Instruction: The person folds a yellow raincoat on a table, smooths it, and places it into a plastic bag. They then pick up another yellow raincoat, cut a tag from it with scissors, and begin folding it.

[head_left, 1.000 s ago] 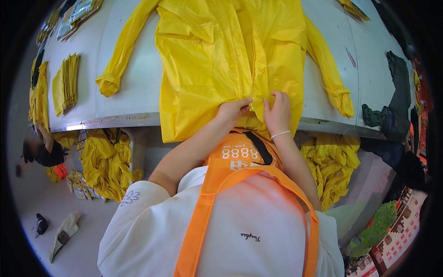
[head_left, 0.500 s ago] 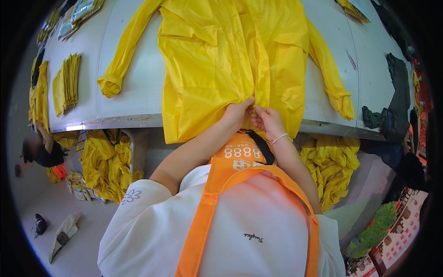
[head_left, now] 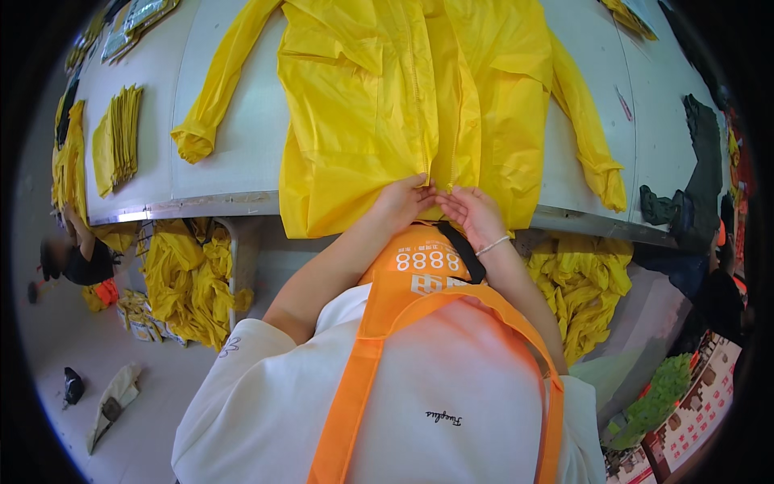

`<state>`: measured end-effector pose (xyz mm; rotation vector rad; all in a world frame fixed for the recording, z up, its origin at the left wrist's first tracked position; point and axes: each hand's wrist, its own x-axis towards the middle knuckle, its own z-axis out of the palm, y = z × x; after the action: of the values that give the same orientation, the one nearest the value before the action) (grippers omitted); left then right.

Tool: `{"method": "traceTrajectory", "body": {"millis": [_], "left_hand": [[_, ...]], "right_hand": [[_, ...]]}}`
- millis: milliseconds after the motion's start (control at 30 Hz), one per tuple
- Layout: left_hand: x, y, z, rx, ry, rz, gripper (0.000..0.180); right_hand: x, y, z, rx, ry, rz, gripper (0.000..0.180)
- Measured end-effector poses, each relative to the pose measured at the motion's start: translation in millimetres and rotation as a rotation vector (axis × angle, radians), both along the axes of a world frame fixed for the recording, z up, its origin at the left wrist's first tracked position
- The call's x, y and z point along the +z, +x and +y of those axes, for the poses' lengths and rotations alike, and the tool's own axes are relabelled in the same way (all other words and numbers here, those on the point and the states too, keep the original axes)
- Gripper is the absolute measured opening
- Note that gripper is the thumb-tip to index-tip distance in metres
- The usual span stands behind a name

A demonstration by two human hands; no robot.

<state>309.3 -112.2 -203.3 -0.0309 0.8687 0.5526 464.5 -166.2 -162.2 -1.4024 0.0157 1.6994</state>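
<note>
A yellow rain jacket (head_left: 339, 137) lies on the table with both sleeves spread and its lower hem hanging over the near edge. A zipper runs down each front edge, and the two edges stand slightly apart. My left hand (head_left: 401, 202) pinches the bottom of the left front edge. Close beside it, my right hand (head_left: 476, 213) has its fingertips closed on the lower end of the right front edge. The fingertips of both hands nearly meet. What exactly sits between them is too small to make out.
On the pale table (head_left: 234, 173) lie a stack of folded yellow garments (head_left: 118, 141) at left and dark green clothing (head_left: 697, 161) at right. Heaps of yellow garments (head_left: 189, 282) fill the space below the table edge. Another person (head_left: 76, 258) is at far left.
The jacket's two front edges have come apart near the hem, widening the gap between the zipper sides. My left hand has shifted slightly left, my right hand slightly right.
</note>
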Motion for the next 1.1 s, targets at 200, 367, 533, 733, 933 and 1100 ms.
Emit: {"method": "traceTrajectory", "body": {"millis": [200,367,533,733,933,1100], "left_hand": [[7,1,-2,0.029,0.123,0.119,0.008],[-16,-6,-3,-0.038,0.096,0.052,0.006],[23,10,-4,0.219,-0.071,0.145,0.006],[9,0,-7,0.064,0.052,0.115,0.009],[2,0,-11,0.073,0.156,0.12,0.009],[2,5,-13,0.093,0.105,0.15,0.01]], "right_hand": [[6,-9,1,0.037,0.011,-0.079,0.015],[7,-12,1,0.058,0.0,-0.083,0.015],[1,-14,0,0.058,-0.006,-0.07,0.016],[-2,-20,-3,0.007,0.027,-0.124,0.014],[-2,-23,-4,-0.026,0.019,-0.092,0.014],[-4,-25,-5,-0.044,0.013,-0.073,0.014]]}}
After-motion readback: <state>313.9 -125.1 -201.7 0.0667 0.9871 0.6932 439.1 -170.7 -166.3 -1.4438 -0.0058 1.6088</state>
